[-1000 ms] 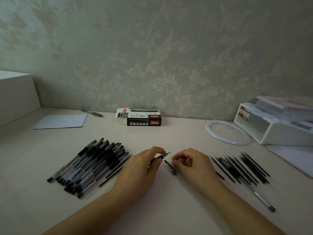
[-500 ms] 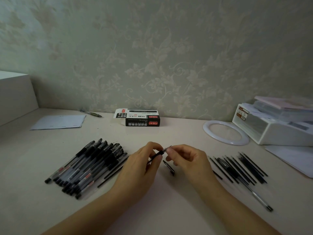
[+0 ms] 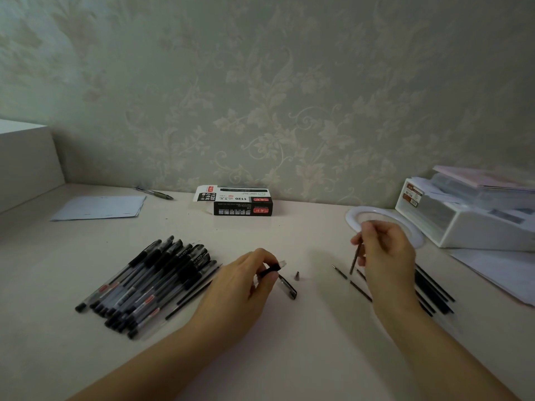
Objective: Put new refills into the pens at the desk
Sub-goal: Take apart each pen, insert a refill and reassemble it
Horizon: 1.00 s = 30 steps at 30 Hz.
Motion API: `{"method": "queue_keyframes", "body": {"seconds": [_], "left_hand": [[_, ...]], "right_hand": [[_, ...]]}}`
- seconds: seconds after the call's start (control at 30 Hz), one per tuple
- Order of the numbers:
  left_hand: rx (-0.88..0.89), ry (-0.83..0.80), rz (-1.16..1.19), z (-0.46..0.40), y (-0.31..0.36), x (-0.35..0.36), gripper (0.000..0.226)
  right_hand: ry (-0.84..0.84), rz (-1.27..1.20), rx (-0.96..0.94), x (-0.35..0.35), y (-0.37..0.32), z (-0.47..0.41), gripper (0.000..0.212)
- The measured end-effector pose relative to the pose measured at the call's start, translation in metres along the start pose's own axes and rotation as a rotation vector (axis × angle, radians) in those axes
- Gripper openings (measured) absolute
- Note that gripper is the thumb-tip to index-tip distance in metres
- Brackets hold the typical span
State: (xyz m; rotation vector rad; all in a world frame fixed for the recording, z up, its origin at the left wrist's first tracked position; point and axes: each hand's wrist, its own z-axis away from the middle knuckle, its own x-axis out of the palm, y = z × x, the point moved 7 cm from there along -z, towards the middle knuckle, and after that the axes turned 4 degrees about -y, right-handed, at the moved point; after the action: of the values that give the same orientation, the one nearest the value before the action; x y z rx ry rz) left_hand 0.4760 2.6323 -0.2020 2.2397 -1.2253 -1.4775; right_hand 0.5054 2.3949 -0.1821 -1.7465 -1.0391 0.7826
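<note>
The left hand [image 3: 240,280] grips the open barrel [image 3: 272,267]; the right hand [image 3: 386,253] pinches a refill [image 3: 355,260]. The refill should go in straight, and the tip [image 3: 297,275] waits beside.

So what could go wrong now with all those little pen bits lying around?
The tiny pen tip lies loose on the desk between the hands; a sleeve or arm could knock it away and it might get lost. The right hand holds a refill above other loose refills, so old and new ones may get mixed up. The cap by the left hand could roll.
</note>
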Motion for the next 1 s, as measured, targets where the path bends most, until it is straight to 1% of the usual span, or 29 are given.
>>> {"method": "queue_keyframes", "body": {"seconds": [0.07,0.13,0.23,0.3,0.47,0.57,0.63,0.7,0.8,1.0], "left_hand": [[-0.004,-0.017,-0.006,0.0,0.0,0.001,0.004],[-0.006,-0.032,-0.015,0.0,0.0,0.002,0.005],[-0.004,-0.042,-0.039,0.0,0.001,0.002,0.006],[-0.007,-0.051,-0.059,0.0,0.001,0.003,0.007],[-0.007,-0.084,-0.096,0.0,0.002,0.004,0.009],[-0.023,-0.075,-0.205,0.0,0.002,-0.004,0.014],[-0.089,-0.027,-0.323,0.0,-0.005,-0.02,0.017],[-0.199,0.013,-0.423,0.001,-0.018,-0.04,0.018],[-0.334,0.016,-0.518,0.006,-0.037,-0.064,0.02],[-0.376,-0.064,-0.575,0.013,-0.042,-0.06,0.019]], "right_hand": [[-0.103,0.349,-0.085,0.007,0.0,0.001,0.011],[-0.198,0.59,-0.172,0.017,0.003,0.006,0.011],[-0.302,0.845,-0.247,0.028,0.009,0.012,0.009],[-0.34,0.932,-0.246,0.031,0.013,0.013,0.008],[-0.353,0.975,-0.246,0.034,0.016,0.012,0.01],[-0.334,0.966,-0.291,0.035,0.013,0.013,0.01],[-0.28,0.918,-0.365,0.036,0.004,0.016,0.009],[-0.241,0.857,-0.439,0.038,-0.005,0.02,0.007],[-0.263,0.815,-0.492,0.044,-0.009,0.027,0.006],[-0.307,0.769,-0.521,0.047,-0.011,0.028,0.007]]}}
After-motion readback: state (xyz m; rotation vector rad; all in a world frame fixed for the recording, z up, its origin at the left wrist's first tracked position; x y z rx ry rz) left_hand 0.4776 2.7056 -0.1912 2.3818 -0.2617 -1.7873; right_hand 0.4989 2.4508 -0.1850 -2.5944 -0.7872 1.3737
